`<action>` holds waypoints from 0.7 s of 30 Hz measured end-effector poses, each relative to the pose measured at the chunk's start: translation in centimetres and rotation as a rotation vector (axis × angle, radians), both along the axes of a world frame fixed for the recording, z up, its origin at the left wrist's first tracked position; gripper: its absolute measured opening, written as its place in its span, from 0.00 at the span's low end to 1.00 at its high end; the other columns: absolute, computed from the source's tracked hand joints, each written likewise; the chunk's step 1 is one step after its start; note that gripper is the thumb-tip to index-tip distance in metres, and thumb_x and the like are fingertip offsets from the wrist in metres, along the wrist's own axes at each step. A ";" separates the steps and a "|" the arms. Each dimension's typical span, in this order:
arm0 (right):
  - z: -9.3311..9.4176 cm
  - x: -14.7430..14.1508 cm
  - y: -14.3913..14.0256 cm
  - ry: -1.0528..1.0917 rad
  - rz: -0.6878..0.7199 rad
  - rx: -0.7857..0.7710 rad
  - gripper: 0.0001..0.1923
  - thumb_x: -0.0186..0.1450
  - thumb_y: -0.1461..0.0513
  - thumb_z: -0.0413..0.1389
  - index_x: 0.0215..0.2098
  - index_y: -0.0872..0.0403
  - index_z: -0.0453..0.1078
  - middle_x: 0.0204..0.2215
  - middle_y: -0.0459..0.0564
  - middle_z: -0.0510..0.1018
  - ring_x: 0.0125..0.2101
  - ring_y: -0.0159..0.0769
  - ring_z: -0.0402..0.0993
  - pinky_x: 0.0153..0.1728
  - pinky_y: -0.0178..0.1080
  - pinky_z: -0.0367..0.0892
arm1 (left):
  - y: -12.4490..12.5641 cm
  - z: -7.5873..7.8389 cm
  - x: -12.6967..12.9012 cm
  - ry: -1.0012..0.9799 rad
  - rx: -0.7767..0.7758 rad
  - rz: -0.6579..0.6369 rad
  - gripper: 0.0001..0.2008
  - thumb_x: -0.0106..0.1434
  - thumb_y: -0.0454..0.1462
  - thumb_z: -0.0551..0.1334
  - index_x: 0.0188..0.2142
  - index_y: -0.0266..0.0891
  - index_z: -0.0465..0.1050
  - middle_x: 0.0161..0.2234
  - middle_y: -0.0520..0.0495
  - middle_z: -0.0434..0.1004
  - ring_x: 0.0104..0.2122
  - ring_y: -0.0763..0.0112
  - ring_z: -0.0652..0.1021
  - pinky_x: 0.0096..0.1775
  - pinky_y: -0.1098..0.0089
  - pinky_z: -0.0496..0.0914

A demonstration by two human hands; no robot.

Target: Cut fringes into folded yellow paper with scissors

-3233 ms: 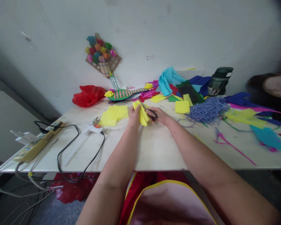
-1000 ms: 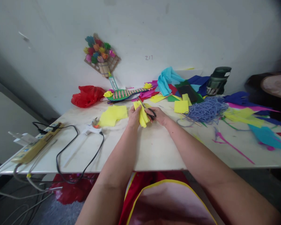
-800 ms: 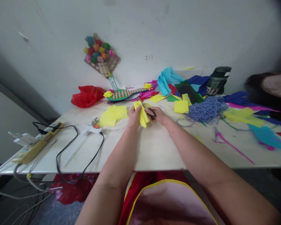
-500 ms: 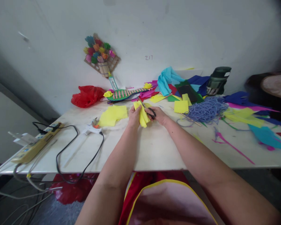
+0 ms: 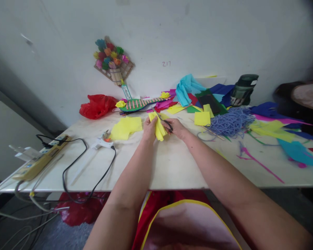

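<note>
I am observing the left hand [image 5: 149, 129] pinching a folded bundle of yellow crepe paper [image 5: 158, 127] and holding it up off the white tabletop [image 5: 169, 163], fingers closed round its left edge. The right hand [image 5: 177, 128] is gripping a pair of black-handled scissors [image 5: 165, 122], fingers curled through the loops, and the blades are pointing up and away from me across the top of the bundle. I cannot tell at this size whether the blades are parted or closed on the paper. In my judgement the step in hand is a cut into the folded bundle, and the next move is calling for a firm pinch close beside the blade line, so that the layers are not slipping, and for the left fingertips to be kept out of the blades' path. Taking the bundle as my landmark: a flat yellow paper sheet [image 5: 125, 127] is lying just to its left, a white glue gun with a black cord [image 5: 101, 142] further left, and a beige power strip [image 5: 39, 159] well beyond that at the table's edge. A yellow paper square [image 5: 202, 118] is sitting to the right, with a heap of lavender cord [image 5: 231, 122] past it. Behind the bundle, a green slatted paper craft piece [image 5: 138, 104] is resting near the wall.
</note>
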State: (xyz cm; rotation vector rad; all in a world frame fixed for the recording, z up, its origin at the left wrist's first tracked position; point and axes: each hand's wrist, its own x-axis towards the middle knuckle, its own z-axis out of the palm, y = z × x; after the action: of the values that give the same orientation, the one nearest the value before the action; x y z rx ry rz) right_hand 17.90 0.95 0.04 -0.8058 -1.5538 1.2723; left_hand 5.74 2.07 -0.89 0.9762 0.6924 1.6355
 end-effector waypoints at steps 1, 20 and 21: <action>0.0 0.0 -0.1 0.000 0.004 -0.004 0.17 0.52 0.51 0.57 0.18 0.55 0.61 0.09 0.39 0.61 0.10 0.23 0.55 0.11 0.29 0.51 | 0.0 0.0 0.0 0.005 -0.002 -0.001 0.16 0.46 0.43 0.65 0.33 0.36 0.68 0.25 0.50 0.72 0.23 0.73 0.73 0.29 0.70 0.68; 0.4 0.3 -0.4 0.032 0.006 -0.016 0.18 0.52 0.49 0.57 0.19 0.56 0.61 0.10 0.40 0.62 0.11 0.23 0.56 0.12 0.29 0.52 | -0.1 -0.1 0.0 0.022 0.018 -0.062 0.16 0.47 0.42 0.65 0.33 0.36 0.67 0.23 0.50 0.72 0.21 0.73 0.73 0.28 0.70 0.68; 0.3 0.2 -0.4 0.030 0.003 -0.017 0.19 0.52 0.50 0.57 0.19 0.56 0.61 0.10 0.40 0.62 0.11 0.23 0.56 0.12 0.29 0.52 | -0.1 -0.1 0.0 0.017 0.020 -0.062 0.15 0.47 0.42 0.65 0.32 0.36 0.67 0.23 0.50 0.72 0.21 0.73 0.73 0.28 0.70 0.68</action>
State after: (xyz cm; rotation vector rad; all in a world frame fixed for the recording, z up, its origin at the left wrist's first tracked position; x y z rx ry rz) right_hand 18.14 0.60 0.35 -0.7919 -1.5227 1.2961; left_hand 5.77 1.92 -1.02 1.0171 0.6522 1.5837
